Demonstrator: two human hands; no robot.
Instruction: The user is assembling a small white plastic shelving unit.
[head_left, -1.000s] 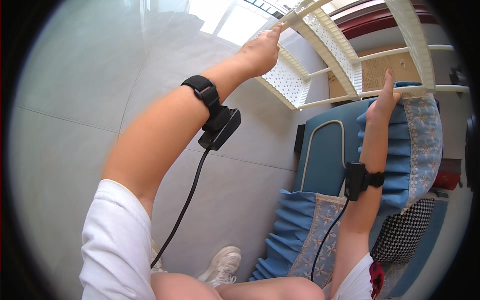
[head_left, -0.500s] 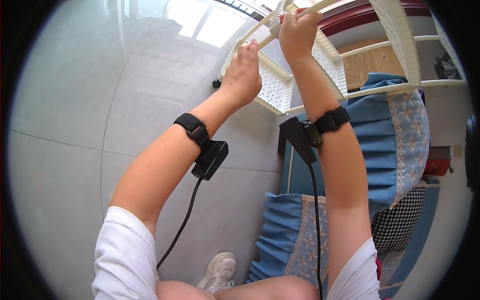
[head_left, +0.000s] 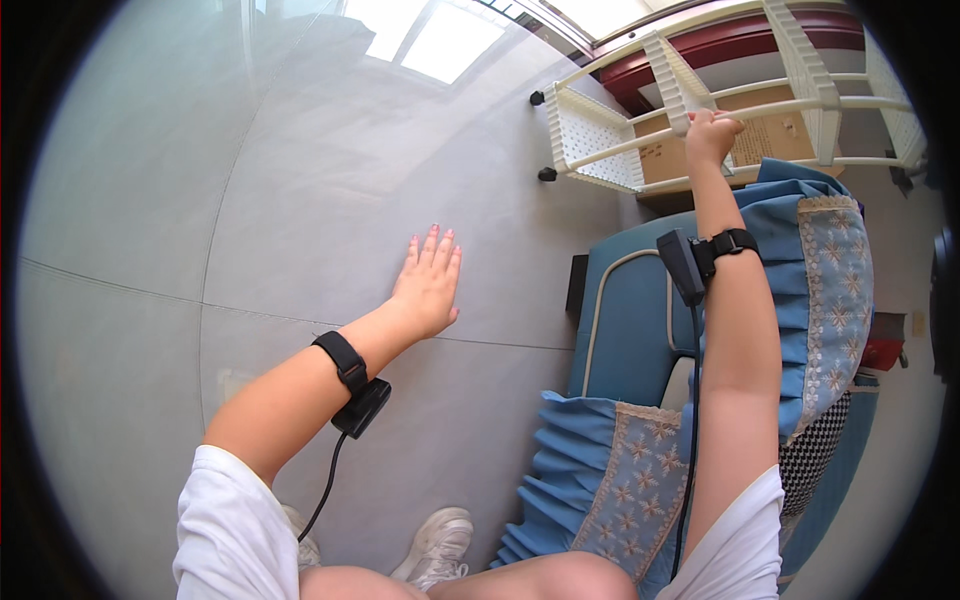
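At the upper right a white plastic shelf trolley [head_left: 600, 134] with perforated tiers and black caster wheels lies tipped on its side or leans over; I cannot tell which. My right hand [head_left: 711, 137] is closed round one of its pale rails, beside a middle tier. Away from the trolley, my left hand [head_left: 428, 285] hovers over the grey floor with fingers stretched out and nothing in them. Each wrist carries a black strap with a small black device and a cable.
A blue sofa [head_left: 630, 330] with a ruffled, snowflake-patterned cover [head_left: 640, 470] stands to the right. Behind the trolley is a brown cardboard box [head_left: 768, 138]. My white shoes [head_left: 440, 545] rest on the grey tiled floor [head_left: 300, 220]. A houndstooth cushion [head_left: 812, 450] lies far right.
The trolley has moved right, away from me, with my right hand still on it. My left hand has let go of it and drawn back toward me, fingers spreading.
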